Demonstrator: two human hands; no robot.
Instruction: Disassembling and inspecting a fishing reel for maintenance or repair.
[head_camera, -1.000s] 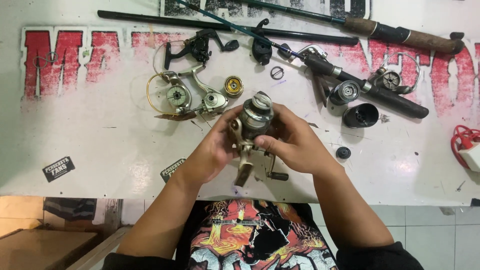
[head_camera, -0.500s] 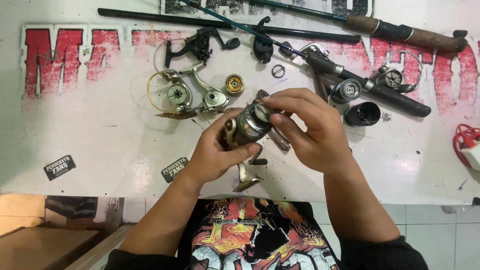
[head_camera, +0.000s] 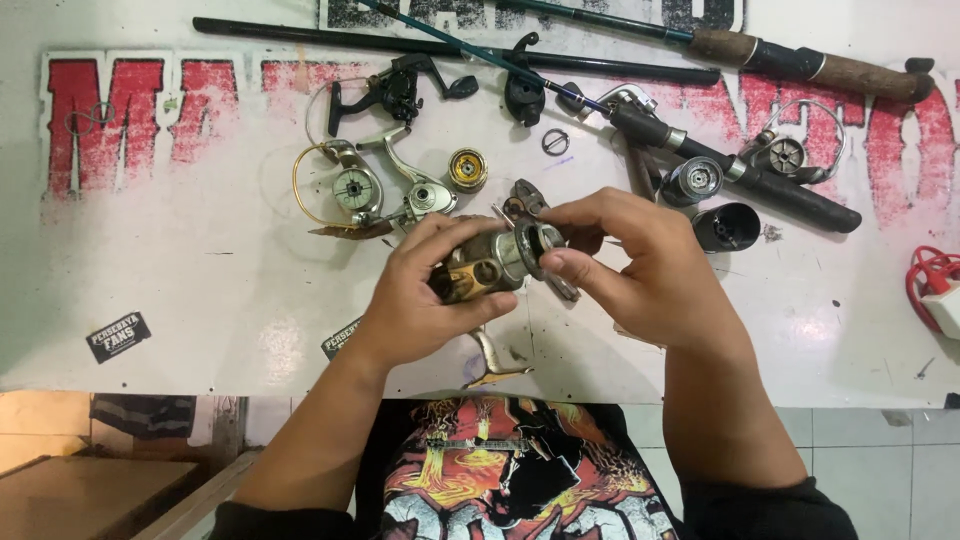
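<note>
A: Hands?
B: Left hand (head_camera: 420, 300) wrapped around the spinning reel (head_camera: 490, 265), lifted above the white table (head_camera: 180, 290). Right hand (head_camera: 640, 270) pinches its spool end.
A: Clearance?
B: Bare table left and near; loose reel parts (head_camera: 380, 190) and rods (head_camera: 740, 175) lie far.
A: Appearance?
B: Silver-gold body, tilted sideways.

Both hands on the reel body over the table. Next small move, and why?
Probably keep the left hand steady on the gold and silver reel body while the right hand turns or eases off the round part at its end: the right fingertips already pinch that ring, and the reel is off the white table.
</note>
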